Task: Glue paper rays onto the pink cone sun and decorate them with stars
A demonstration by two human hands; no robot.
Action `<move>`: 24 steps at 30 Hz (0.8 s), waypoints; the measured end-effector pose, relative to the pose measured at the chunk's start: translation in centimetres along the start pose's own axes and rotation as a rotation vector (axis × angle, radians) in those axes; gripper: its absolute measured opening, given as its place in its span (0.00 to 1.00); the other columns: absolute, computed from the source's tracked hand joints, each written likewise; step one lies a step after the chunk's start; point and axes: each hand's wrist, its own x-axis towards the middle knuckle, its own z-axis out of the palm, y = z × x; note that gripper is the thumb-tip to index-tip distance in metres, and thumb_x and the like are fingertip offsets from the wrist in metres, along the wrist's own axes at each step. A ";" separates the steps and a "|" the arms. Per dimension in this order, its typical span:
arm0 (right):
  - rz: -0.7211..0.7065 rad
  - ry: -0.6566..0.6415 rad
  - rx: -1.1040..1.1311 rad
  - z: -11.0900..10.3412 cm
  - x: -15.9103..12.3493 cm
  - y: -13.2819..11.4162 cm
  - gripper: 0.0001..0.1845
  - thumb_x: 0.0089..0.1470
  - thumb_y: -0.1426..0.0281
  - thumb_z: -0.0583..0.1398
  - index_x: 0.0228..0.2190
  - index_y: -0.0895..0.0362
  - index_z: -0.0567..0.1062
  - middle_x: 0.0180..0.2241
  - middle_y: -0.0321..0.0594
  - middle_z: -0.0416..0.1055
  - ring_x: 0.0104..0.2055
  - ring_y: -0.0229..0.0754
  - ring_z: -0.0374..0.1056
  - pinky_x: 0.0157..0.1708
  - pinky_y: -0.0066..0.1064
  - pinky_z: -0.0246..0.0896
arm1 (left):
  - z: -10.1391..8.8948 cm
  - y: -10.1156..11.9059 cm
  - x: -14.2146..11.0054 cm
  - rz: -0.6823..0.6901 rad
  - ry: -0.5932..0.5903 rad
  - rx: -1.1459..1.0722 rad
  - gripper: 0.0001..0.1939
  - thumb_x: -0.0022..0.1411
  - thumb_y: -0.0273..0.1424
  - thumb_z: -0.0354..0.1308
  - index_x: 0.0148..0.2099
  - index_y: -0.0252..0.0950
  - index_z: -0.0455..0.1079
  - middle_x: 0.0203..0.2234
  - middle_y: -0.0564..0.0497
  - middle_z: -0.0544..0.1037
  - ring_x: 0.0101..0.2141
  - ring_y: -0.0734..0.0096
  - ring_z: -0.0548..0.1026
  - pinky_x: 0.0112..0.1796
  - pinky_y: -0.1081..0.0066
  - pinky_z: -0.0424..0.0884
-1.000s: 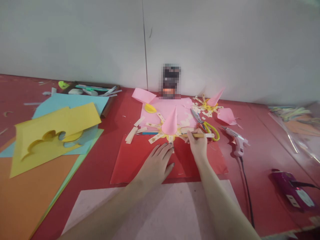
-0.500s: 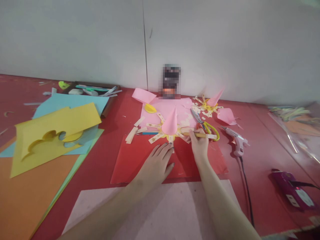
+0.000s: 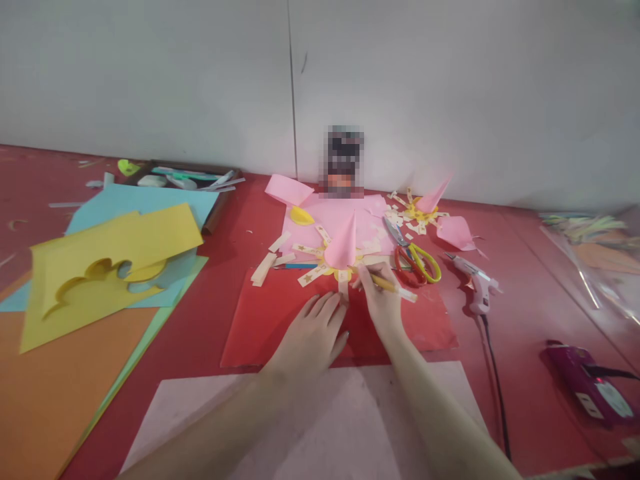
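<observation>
A pink paper cone (image 3: 341, 247) stands on a yellow paper piece with cream strips radiating around its base, some marked with brown stars. My left hand (image 3: 317, 327) lies flat on the red sheet (image 3: 270, 320), its fingertips at the end of the front strip (image 3: 343, 283). In my right hand (image 3: 383, 300) is a yellow pen (image 3: 390, 287) with a pale end, pinched between thumb and fingers. Its tip is close to the cone's base and the front strip. Red-and-yellow-handled scissors (image 3: 417, 261) lie just beyond my right hand.
A similar cone piece (image 3: 425, 203) sits at the back right. A glue gun (image 3: 479, 287) with its cord and a purple power socket (image 3: 593, 383) lie to the right. Coloured sheets (image 3: 85, 267) and a dark tray (image 3: 213, 217) are on the left. A blurred-out object leans at the wall.
My right hand has moved left and slightly toward me with the pen, away from the right-side strip to the front strip. My left hand stays almost in place.
</observation>
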 end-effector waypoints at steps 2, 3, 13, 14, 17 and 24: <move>0.034 -0.015 0.028 0.0 0.1 0.2 0.15 0.51 0.59 0.58 0.22 0.54 0.61 0.14 0.27 0.62 0.17 0.34 0.62 0.21 0.27 0.59 | -0.2 0.2 -0.1 0.000 -0.001 0.004 0.17 0.61 0.29 0.47 0.52 0.33 0.62 0.47 0.44 0.72 0.47 0.59 0.70 0.49 0.60 0.66; 0.046 -0.027 0.028 -0.1 0.2 0.3 0.16 0.51 0.59 0.58 0.21 0.54 0.60 0.13 0.26 0.60 0.16 0.34 0.60 0.20 0.26 0.57 | -0.3 0.3 -0.1 0.001 0.003 0.010 0.17 0.61 0.29 0.46 0.52 0.33 0.62 0.46 0.44 0.72 0.47 0.59 0.70 0.48 0.60 0.66; 0.031 -0.059 -0.138 -0.3 0.3 0.6 0.17 0.51 0.61 0.56 0.19 0.53 0.57 0.10 0.26 0.59 0.14 0.34 0.57 0.19 0.25 0.53 | -0.2 0.2 -0.2 0.025 0.003 0.056 0.17 0.62 0.29 0.46 0.52 0.31 0.63 0.45 0.44 0.73 0.46 0.58 0.70 0.47 0.60 0.66; 0.030 -0.059 -0.147 -0.3 0.3 0.5 0.16 0.51 0.61 0.56 0.19 0.53 0.57 0.10 0.26 0.59 0.14 0.34 0.57 0.19 0.25 0.53 | -0.2 0.2 -0.2 0.028 0.001 0.053 0.17 0.62 0.29 0.46 0.52 0.31 0.62 0.45 0.44 0.73 0.46 0.58 0.70 0.47 0.60 0.66; 0.031 -0.058 -0.178 -0.3 0.3 0.5 0.15 0.51 0.62 0.56 0.19 0.53 0.58 0.10 0.26 0.60 0.14 0.34 0.58 0.20 0.25 0.54 | -0.2 0.2 -0.2 0.027 -0.009 0.047 0.17 0.62 0.29 0.46 0.52 0.32 0.62 0.46 0.44 0.73 0.47 0.59 0.70 0.47 0.60 0.66; 0.033 -0.058 -0.227 -0.3 0.2 0.6 0.15 0.51 0.63 0.56 0.19 0.53 0.58 0.10 0.26 0.60 0.15 0.35 0.60 0.22 0.24 0.55 | -0.2 0.2 -0.2 0.020 -0.008 0.032 0.17 0.62 0.29 0.46 0.53 0.32 0.61 0.46 0.44 0.72 0.47 0.59 0.70 0.47 0.60 0.66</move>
